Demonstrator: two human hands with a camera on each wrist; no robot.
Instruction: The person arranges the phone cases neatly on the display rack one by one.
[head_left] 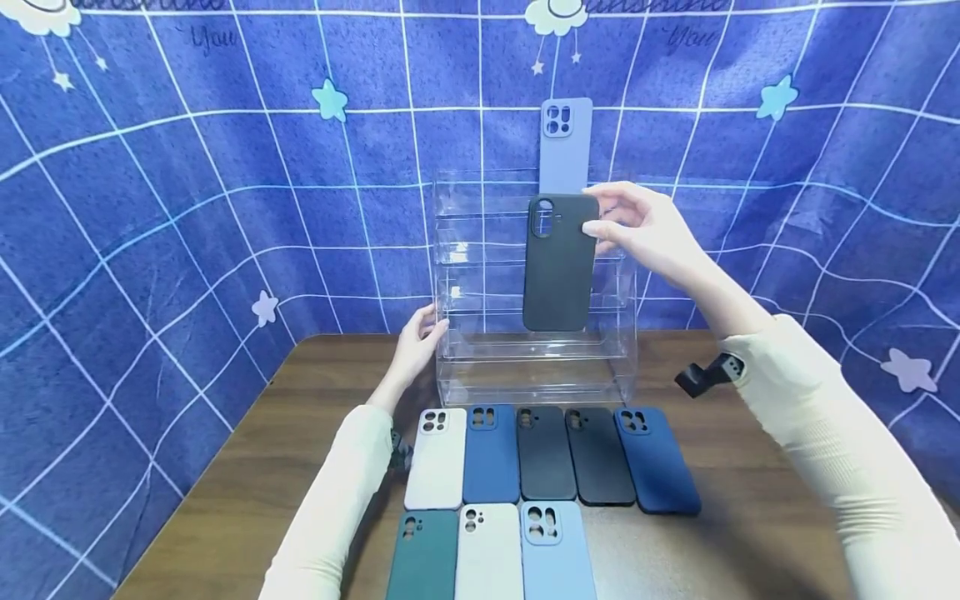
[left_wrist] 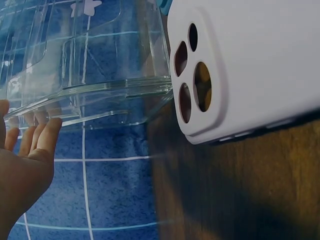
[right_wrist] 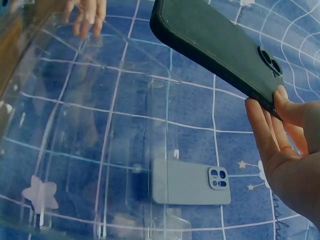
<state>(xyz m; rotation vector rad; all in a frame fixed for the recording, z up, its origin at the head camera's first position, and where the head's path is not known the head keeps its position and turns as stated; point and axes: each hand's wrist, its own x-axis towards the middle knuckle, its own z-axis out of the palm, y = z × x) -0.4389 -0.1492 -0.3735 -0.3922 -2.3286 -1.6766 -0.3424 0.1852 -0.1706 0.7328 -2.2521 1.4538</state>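
Observation:
My right hand (head_left: pixel 637 225) pinches a black phone case (head_left: pixel 558 275) by its upper right side, thumb in front. The case hangs upright before a clear tiered display rack (head_left: pixel 532 396); in the right wrist view the black case (right_wrist: pixel 215 45) is tilted, its camera cutout near the fingers. A lavender phone case (head_left: pixel 566 150) stands in the rack's top tier, its lower part hidden behind the black case. My left hand (head_left: pixel 416 346) touches the rack's left side; the left wrist view shows its fingers (left_wrist: pixel 47 135) fairly straight against the clear panel.
Before the rack, a row on the wooden table (head_left: pixel 247 467) has a white case (head_left: pixel 437 467), a blue case (head_left: pixel 491 467), two black cases (head_left: pixel 546 467) and a navy case (head_left: pixel 660 467). Nearer lie green (head_left: pixel 423 558), white (head_left: pixel 489 558) and light blue (head_left: pixel 558 567) cases. A blue patterned cloth (head_left: pixel 225 167) hangs behind.

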